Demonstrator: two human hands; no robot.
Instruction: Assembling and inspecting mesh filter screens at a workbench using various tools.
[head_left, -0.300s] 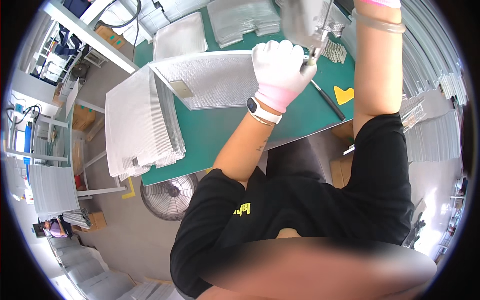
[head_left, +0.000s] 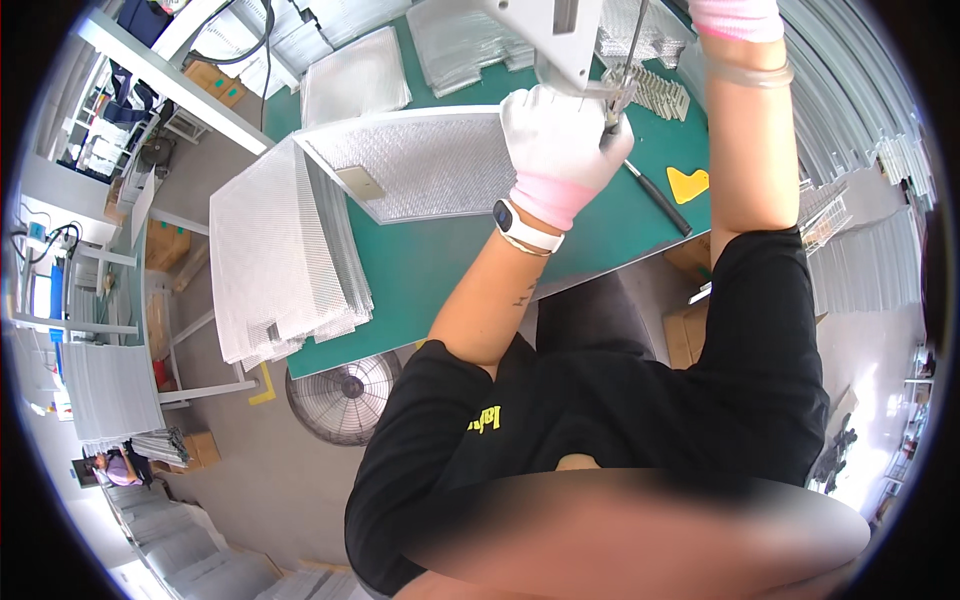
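Note:
In a white glove with a pink cuff, my left hand (head_left: 560,145) is closed around the right end of a framed metal mesh panel (head_left: 440,165), which stands tilted on the table. The panel carries a small beige rectangular plate (head_left: 360,182). Right above my left fist hangs a light grey tool or machine part (head_left: 548,35) with a dark slot. A thin metal rod (head_left: 634,45) and metal parts reach down to my thumb. Only the pink cuff and a little of my right hand (head_left: 738,20) show at the top edge; its fingers are out of view.
A stack of mesh sheets (head_left: 265,250) lies on the left of the green table (head_left: 430,285). More sheets (head_left: 355,80) are behind. A black-handled tool (head_left: 660,200) and a yellow scraper (head_left: 687,185) lie right. A floor fan (head_left: 345,398) stands below the table's front edge.
The grey tool, blurred before, has come lower and further left, over my left fist. My right hand has shifted slightly down and left. My left hand keeps its hold on the panel.

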